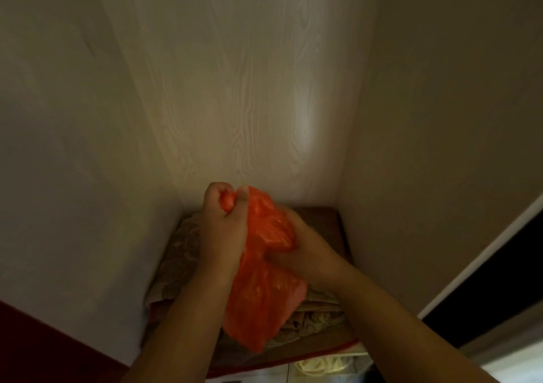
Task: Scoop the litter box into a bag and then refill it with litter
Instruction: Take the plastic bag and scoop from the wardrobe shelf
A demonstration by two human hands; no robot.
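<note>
An orange plastic bag (264,288) hangs crumpled between both hands in the lower middle of the view. My left hand (221,227) is fisted around the bag's top edge, with a bit of orange plastic showing between the fingers. My right hand (302,250) grips the bag's right side a little lower, its fingertips hidden in the folds. The bag's lower part droops over a patterned cloth. No litter box and no litter can be seen.
A beige patterned cloth (179,253) lies on a brown shelf (323,215) inside a narrow nook with pale wood-grain walls (249,88). A dark doorway edge (499,288) runs along the right. Pale items (320,363) sit below the shelf's front edge.
</note>
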